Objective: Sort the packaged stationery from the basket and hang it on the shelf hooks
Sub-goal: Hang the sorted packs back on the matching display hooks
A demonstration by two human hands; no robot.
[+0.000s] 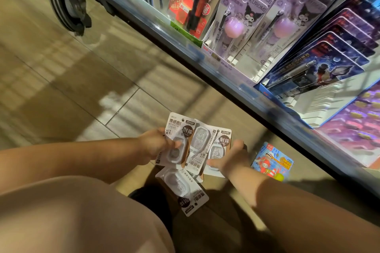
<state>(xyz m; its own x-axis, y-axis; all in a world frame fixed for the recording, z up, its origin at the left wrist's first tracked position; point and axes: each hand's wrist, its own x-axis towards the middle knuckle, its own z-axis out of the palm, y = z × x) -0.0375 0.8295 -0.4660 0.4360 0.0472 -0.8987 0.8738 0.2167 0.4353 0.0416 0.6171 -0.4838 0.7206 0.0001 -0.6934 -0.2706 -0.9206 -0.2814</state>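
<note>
Head view: I'm eyeing the shelf beside me, no hooks showing. I'm guessing the main risk is the fanned packs sliding apart, since the right hand is pinching several at once, thumb across their lower edge. A loose pack is hanging below both hands; can't tell what's holding it. The left hand is gripping a single pack, thumb pressing its blister.
</note>
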